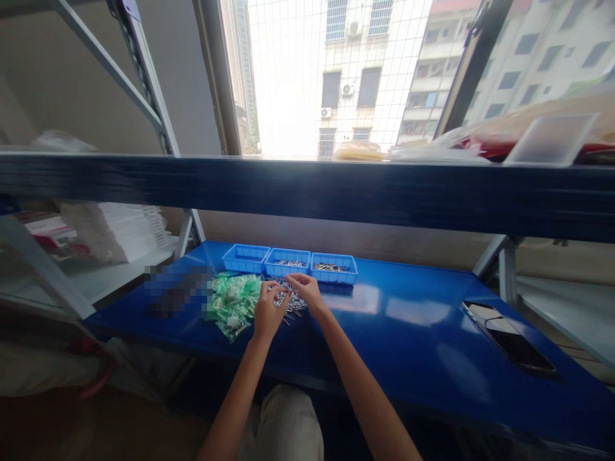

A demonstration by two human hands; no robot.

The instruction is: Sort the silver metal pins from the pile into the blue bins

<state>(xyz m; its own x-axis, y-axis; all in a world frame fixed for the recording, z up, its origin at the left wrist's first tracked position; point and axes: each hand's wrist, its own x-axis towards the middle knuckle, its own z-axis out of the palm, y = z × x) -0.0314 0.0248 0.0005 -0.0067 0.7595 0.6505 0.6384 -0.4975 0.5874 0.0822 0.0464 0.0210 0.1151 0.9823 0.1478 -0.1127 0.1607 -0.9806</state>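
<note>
Over a loose pile of thin silvery metal pieces, perhaps screws (294,308), my two hands work close together. My left hand (269,310) has its fingers bent inward in a pinch. My right hand (306,289) is closed too, its fingertips meeting near those of the left. What sits between the fingertips is too small to make out. Left of the pile lies a heap of green-tinted clear plastic bags (233,301). Just behind are three blue trays in a row: a left tray (246,257), a middle tray (287,261) with silvery pieces, and a right tray (334,267) with darker and brassy pieces.
A phone (512,339) lies on the right of the blue table (398,346). A dark blue shelf beam (307,192) crosses above the trays, with a clear plastic container (552,139) on top at the right. White stacked goods (129,232) stand on the left rack.
</note>
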